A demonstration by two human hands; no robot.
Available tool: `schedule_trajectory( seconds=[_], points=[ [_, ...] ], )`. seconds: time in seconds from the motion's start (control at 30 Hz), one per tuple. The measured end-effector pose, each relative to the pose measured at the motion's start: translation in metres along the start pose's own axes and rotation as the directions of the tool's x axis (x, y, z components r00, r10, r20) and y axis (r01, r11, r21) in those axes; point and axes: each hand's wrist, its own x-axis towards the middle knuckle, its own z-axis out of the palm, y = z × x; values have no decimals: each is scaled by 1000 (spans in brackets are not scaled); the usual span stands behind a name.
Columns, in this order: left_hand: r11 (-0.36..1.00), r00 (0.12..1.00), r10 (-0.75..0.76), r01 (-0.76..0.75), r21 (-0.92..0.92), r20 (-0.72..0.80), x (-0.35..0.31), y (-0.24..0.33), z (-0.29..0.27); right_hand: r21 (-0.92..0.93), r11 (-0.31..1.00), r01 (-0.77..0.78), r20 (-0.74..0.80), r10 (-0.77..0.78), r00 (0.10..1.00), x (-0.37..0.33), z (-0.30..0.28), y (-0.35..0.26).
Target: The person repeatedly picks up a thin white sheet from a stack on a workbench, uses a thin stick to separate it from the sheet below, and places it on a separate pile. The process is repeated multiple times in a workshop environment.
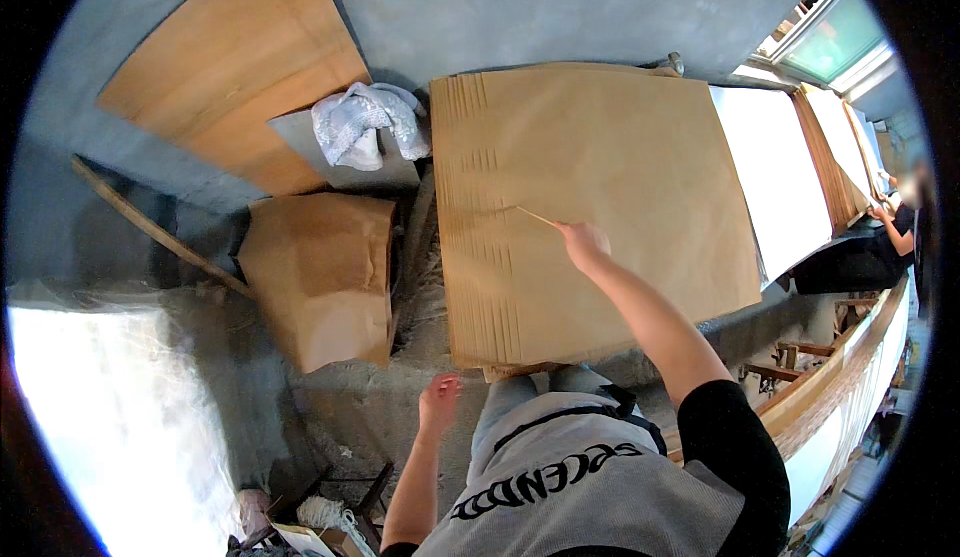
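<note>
A large stack of brown kraft paper sheets [620,157] lies before me, its left side fanned into several stepped edges. My right hand [585,245] reaches over it, closed round the end of a thin light stick [536,216]. The stick's tip points left, at or just above the fanned edges; whether it touches the paper I cannot tell. My left hand [439,403] hangs near the front left corner of the stack, loosely curled, apart from the paper and with nothing visible in it.
To the left stands a brown paper-covered bundle [325,267], with a wooden pole [160,222] leaning beside it. White bubble wrap [365,122] rests behind. White sheets [775,172] lie right of the stack; farther right, a person in black [890,232] handles paper. Cord [330,517] lies lower left.
</note>
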Motion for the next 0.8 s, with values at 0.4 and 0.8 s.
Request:
schedule_trajectory(
  seconds=[0.4, 0.8],
  points=[
    [931, 941, -327, 337, -140, 92, 57, 46, 12, 3, 991, -131, -17, 131, 991, -8, 6, -22],
    [924, 979, -149, 187, -335, 137, 124, 46, 61, 65, 993, -102, 0, 102, 995, -49, 2, -51]
  ],
)
